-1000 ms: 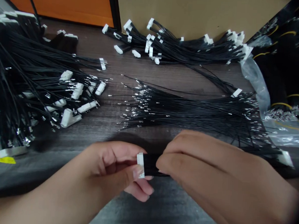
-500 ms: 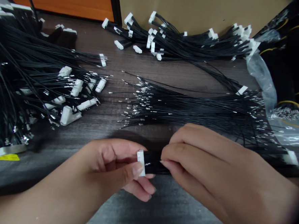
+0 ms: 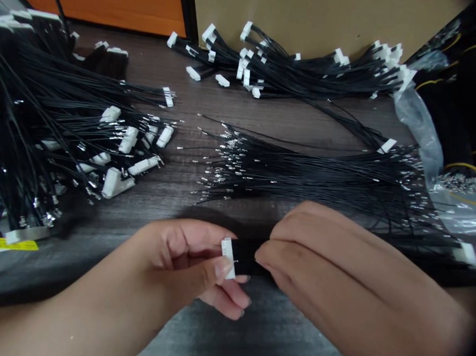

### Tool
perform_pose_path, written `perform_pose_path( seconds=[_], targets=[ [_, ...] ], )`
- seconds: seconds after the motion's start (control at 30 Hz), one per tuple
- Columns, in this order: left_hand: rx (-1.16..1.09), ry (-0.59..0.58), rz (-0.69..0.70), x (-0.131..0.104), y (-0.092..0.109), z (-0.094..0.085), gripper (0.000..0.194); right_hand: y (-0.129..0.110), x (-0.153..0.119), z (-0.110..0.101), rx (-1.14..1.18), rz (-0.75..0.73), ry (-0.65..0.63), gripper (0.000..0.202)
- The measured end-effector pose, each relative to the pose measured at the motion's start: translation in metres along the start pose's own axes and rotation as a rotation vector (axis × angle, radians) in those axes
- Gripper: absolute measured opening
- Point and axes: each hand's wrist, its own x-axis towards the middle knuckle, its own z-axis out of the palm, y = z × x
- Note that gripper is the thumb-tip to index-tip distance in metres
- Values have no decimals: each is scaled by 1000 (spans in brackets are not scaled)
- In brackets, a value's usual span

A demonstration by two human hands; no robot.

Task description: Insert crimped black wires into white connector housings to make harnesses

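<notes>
My left hand [image 3: 184, 263] pinches a small white connector [image 3: 227, 258] between thumb and fingers, low in the middle of the view. Black wires [image 3: 245, 256] run from the connector to the right. My right hand [image 3: 337, 275] grips those wires just beside the connector, its fingertips close to my left thumb. Behind both hands lies a loose bundle of black wires with bare metal terminals [image 3: 295, 171].
A pile of wired white connectors [image 3: 82, 141] covers the left of the dark wooden table [image 3: 172, 203]. More finished harnesses [image 3: 293, 68] lie at the back against a cardboard wall. A clear plastic bag [image 3: 422, 135] with terminals sits at the right. A yellow label [image 3: 6, 244] lies at left.
My right hand's fingers have shifted slightly along the wires next to the connector. My left hand holds the connector in nearly the same place.
</notes>
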Motion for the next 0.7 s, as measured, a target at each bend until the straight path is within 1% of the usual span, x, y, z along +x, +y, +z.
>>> perform_pose_path(
  seconds=[0.1, 0.23, 0.33, 0.43, 0.5, 0.53, 0.6, 0.63, 0.67, 0.7],
  targets=[
    [4, -20, 3, 0, 2, 1, 9, 1, 0, -1, -52, -31, -17, 43],
    [13, -37, 7, 1, 0, 0, 9, 2, -3, 2, 13, -35, -15, 43],
    [-5, -47, 15, 2, -11, -5, 13, 0, -2, 9, 67, -68, -48, 41],
    [-69, -72, 99, 4, -25, -10, 14, 3, 4, 10, 114, -81, -47, 42],
    [-85, -91, 124, 5, -30, -11, 11, 12, 10, 6, 212, -54, -42, 42],
    [-80, -93, 127, 6, -31, -11, 10, 20, 14, 3, 273, -20, -33, 37],
    [-67, -88, 121, 6, -30, -11, 7, 39, 19, -5, 354, 55, 7, 20],
    [-58, -76, 112, 6, -29, -10, 7, 50, 22, -9, 345, 95, 41, 10],
    [-50, -64, 100, 6, -27, -10, 7, 61, 24, -11, 300, 139, 55, 6],
    [-44, -55, 94, 6, -27, -10, 8, 70, 25, -12, 246, 176, 47, 8]
  ],
)
